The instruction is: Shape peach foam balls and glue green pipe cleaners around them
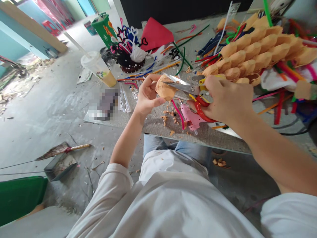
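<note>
Two hands were up over the near edge of the desk [153, 124]. The left hand [146, 96] was raised with the wrist bent in. Its grip was closed around one tan foam piece [164, 89], thumb below and fingers curled over the top, holding it just above the desk. The right hand [225, 99] was angled in from the right, its grip wrapped tight around the red and yellow handles of one pair of scissors [183, 86]. The blades were parted and lay against the foam piece.

Below them lay one pink glue gun [192, 119] and a scatter of tan scraps [168, 117]. One big cluster of foam pieces [255, 49] sat far right among loose pipe cleaners [182, 54]. One lidded cup [99, 67] with a straw stood far left, its print too small to read. On the floor were one broom [61, 150] and one dustpan [60, 167].
</note>
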Available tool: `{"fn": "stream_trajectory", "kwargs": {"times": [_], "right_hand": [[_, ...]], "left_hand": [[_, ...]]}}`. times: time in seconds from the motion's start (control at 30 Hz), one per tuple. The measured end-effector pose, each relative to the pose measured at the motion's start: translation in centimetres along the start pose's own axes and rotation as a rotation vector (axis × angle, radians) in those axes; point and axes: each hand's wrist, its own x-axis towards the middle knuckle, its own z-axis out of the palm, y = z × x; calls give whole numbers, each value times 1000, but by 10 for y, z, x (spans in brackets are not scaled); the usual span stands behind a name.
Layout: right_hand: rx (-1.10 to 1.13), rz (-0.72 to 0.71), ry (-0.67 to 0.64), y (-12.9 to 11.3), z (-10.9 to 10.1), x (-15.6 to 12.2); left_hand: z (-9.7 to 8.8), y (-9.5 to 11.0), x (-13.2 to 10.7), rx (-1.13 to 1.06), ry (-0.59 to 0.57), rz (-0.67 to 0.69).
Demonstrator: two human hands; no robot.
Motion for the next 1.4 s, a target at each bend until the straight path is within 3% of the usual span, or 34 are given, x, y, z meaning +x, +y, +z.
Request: {"fn": "stream_trajectory", "kwargs": {"times": [0.2,0.33,0.57,0.87,1.07,1.2,1.4], "right_hand": [[137,43,-81,1,-3,3],[196,4,-56,3,-3,4],[110,79,-129,2,-2,6],[127,49,-44,0,1,1],[228,109,-120,-6,2,3],[221,110,-56,-5,8,5],[409,98,85,12,11,9]], "left_hand": [[-2,-3,-2,57,6,5],[-4,-5,-3,88,43,-39],[-7,-8,-3,77,54,-111],[-2,-3,-4,141,37,-62],[1,-6,-7,190,20,-41],[4,-7,-7,237,2,-58],[-15,-25,-5,-14,-44,9]]}}
